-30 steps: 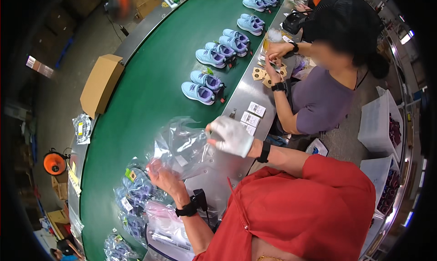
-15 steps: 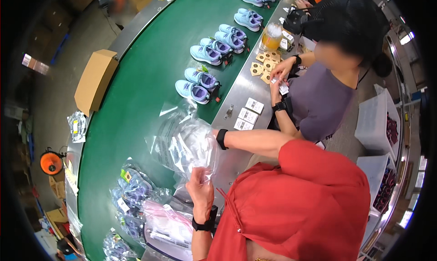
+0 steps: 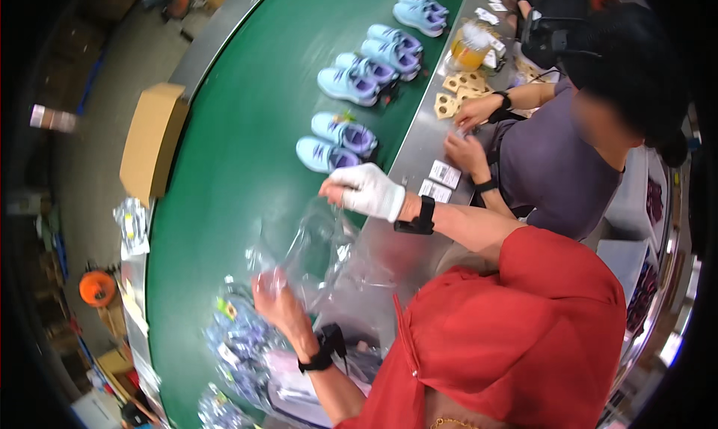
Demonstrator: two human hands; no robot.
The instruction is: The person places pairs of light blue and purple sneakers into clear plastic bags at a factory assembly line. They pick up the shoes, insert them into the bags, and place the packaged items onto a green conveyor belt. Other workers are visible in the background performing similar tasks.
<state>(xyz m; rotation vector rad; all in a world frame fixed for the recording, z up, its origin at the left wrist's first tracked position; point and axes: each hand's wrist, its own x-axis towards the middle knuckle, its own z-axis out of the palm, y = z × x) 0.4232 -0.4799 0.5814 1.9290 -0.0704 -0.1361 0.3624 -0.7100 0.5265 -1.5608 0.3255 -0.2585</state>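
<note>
A thin transparent plastic bag (image 3: 318, 253) hangs crumpled between my two hands above the green conveyor belt and its metal edge. My bare left hand (image 3: 280, 303) is closed on the bag's lower left part. My right hand (image 3: 368, 192), in a white glove, is closed at the bag's upper end, its fingertips partly hidden. A pair of light blue shoes with lilac linings (image 3: 333, 143) stands just beyond my right hand. Bagged shoes (image 3: 235, 332) lie on the belt beside my left hand. A pile of pinkish plastic bags (image 3: 292, 380) sits under my left forearm.
More light blue shoes (image 3: 374, 62) stand along the belt (image 3: 224, 160). At the right a co-worker in a purple top (image 3: 542, 156) handles small items near white labels (image 3: 445, 175), tan cards (image 3: 465, 85) and a drink cup (image 3: 470, 47). A cardboard piece (image 3: 153, 141) rests on the far edge.
My right hand has come out from behind the bag and now shows above it. My left hand has moved left, and the bag is drawn out between both hands. The view has shifted slightly.
</note>
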